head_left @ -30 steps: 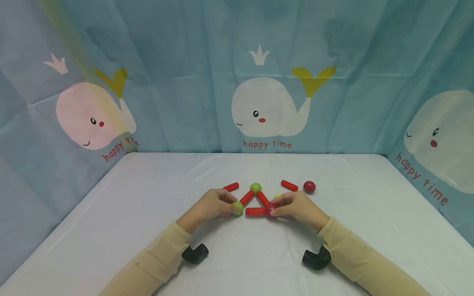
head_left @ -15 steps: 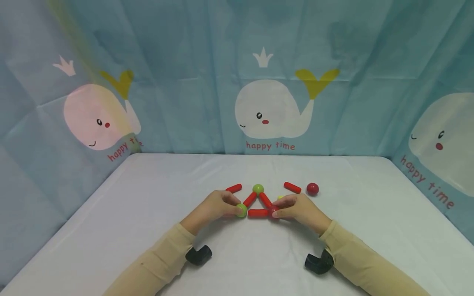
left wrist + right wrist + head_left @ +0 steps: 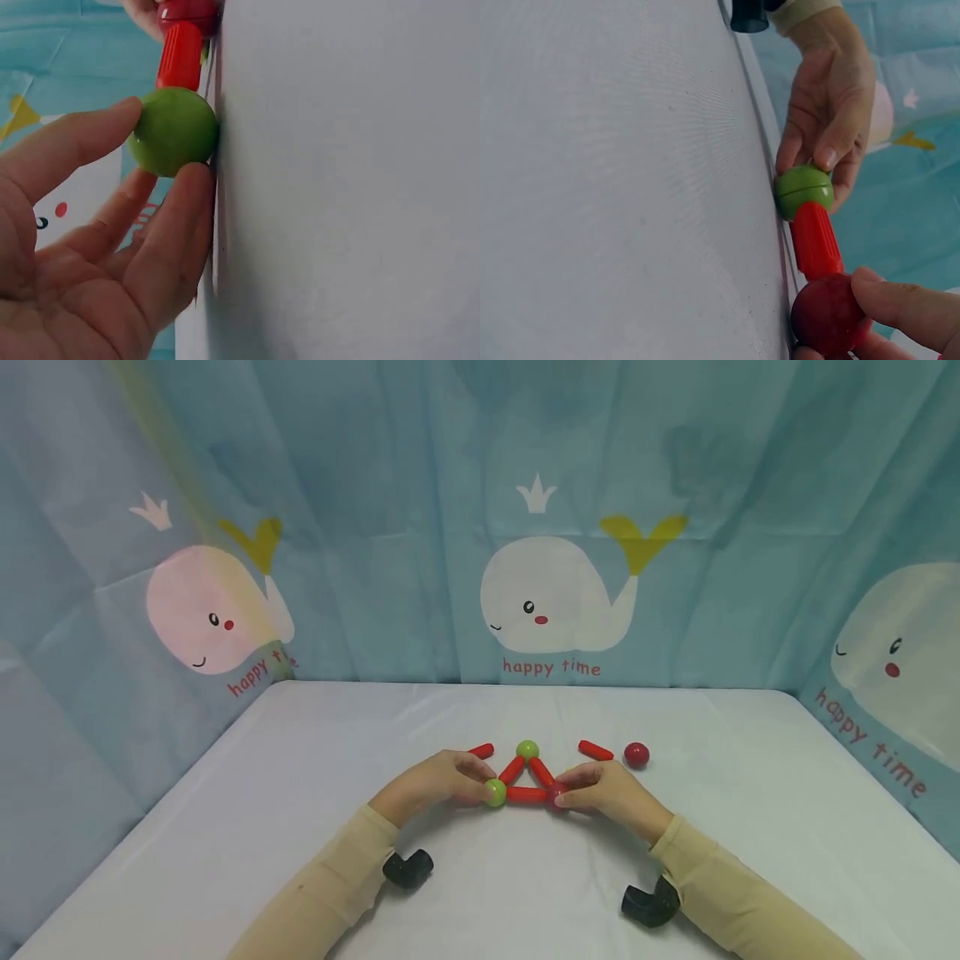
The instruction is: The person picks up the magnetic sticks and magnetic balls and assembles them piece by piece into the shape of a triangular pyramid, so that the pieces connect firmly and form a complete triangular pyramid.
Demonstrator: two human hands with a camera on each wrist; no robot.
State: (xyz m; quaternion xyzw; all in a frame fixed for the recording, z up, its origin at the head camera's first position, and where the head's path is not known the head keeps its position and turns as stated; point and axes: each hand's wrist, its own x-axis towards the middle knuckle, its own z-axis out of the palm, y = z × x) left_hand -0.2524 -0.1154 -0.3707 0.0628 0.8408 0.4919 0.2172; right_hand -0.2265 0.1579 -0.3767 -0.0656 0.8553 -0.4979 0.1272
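Contact now shows where a narrow gap stood a moment ago: the near bright red, ribbed plastic-looking rod (image 3: pixel 527 795) meets the glossy light green ball (image 3: pixel 495 792) at its left end. Its right end meets the glossy dark red ball (image 3: pixel 553 794), so the near side of the small triangle looks closed. Two slanting bright red rods, the left one (image 3: pixel 512 770) and the right one (image 3: pixel 541 772), run from those near corners to a second light green ball (image 3: pixel 528 750) at the far corner. As a judgement, the outline seems complete, though whether each joint is firmly seated cannot be told.

Both hands are closed to a pinch just as wide as what they hold. The left hand (image 3: pixel 442 779) grips the near green ball between thumb and fingers; the right hand (image 3: pixel 611 791) grips the dark red ball likewise. The triangle lies mid-scene on the white cloth-covered surface (image 3: pixel 495 893).

Beyond the left hand lies a loose red rod (image 3: pixel 482 750), partly hidden; far right are another loose red rod (image 3: pixel 596 750) and a loose dark red ball (image 3: pixel 637 755), just apart.
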